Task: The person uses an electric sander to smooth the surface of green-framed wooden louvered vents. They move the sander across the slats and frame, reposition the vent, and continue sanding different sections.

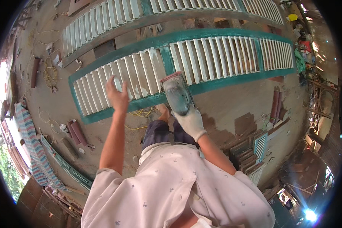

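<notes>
R hand (pixel 192 122) in glove grips sander (pixel 176 95) on green shutter (pixel 186 62); L hand (pixel 117 95) at 9 o'clock, fingers spread, holds nothing.

Right hand (pixel 192 122): gloved in white, gripping a dusty electric sander (pixel 176 94) set on the teal rail of the louvred shutter (pixel 186 64).
Left hand (pixel 117 95): bare, raised, fingers (pixel 111 81) spread over the white slats.
Floor (pixel 224 106): dusty concrete, yellow cord (pixel 142 112) near the shutter.
</notes>
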Motion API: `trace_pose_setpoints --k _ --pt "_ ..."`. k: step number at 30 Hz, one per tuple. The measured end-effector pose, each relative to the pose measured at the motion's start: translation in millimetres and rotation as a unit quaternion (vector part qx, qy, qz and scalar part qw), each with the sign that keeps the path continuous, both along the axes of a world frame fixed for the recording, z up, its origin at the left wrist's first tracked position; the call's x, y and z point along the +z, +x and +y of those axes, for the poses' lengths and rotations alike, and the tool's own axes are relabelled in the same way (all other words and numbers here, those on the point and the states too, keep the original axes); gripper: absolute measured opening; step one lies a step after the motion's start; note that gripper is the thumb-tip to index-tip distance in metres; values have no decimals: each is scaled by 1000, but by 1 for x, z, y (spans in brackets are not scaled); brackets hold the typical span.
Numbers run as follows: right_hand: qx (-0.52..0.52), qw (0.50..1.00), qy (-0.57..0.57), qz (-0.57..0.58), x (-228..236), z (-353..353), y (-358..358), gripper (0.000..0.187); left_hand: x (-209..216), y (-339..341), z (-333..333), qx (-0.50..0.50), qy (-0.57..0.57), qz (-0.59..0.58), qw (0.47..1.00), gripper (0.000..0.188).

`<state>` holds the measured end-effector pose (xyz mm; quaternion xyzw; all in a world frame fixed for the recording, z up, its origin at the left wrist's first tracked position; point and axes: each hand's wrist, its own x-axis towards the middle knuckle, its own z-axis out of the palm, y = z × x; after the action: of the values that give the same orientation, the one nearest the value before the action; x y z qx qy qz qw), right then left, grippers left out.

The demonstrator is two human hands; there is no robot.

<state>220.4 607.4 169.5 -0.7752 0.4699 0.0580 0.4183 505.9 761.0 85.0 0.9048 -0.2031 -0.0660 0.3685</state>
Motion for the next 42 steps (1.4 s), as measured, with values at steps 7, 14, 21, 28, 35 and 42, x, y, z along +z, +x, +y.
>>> trace_pose_setpoints --k 7,14,21,28,35,42 --pt "-41 998 48 -26 -28 -59 119 51 -88 28 62 81 269 -69 957 67" --pt "96 970 206 87 24 -188 218 38 -79 29 60 68 278 -61 956 62" --pt "427 864 -177 200 -15 -267 268 46 -75 29 58 64 253 -56 964 61" --pt "528 806 -176 201 3 -182 356 38 -75 24 59 73 229 -57 969 62" --pt "574 796 -133 135 2 -89 442 36 -70 26 55 91 235 -48 967 63" --pt "602 785 -95 107 24 -90 437 64 -62 59 128 289 161 -125 936 70"
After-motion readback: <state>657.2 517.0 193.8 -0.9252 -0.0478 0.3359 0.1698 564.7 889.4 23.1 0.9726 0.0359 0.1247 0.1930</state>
